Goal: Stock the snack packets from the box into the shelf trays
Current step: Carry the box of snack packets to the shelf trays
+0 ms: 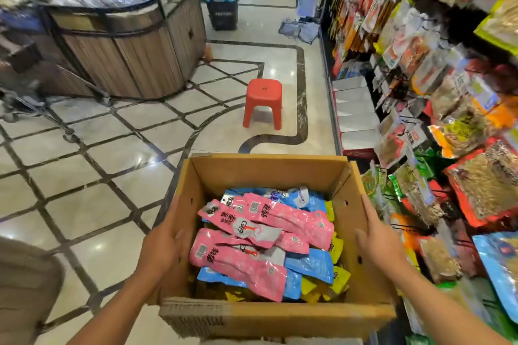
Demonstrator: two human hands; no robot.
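i am holding the box (269, 169), left hand (165, 244) and right hand (375, 241) pressing flat on its sides; shelf (357, 112) lying right, nearer the right hand

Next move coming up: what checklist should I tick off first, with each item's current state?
1. Left hand flat on box side: ok.
2. Right hand flat on opposite side: ok.
3. Packets lying below the box rim: ok.
4. Box top open: ok.
5. Stool apart from box: ok.
6. Free space on shelf: cannot tell.
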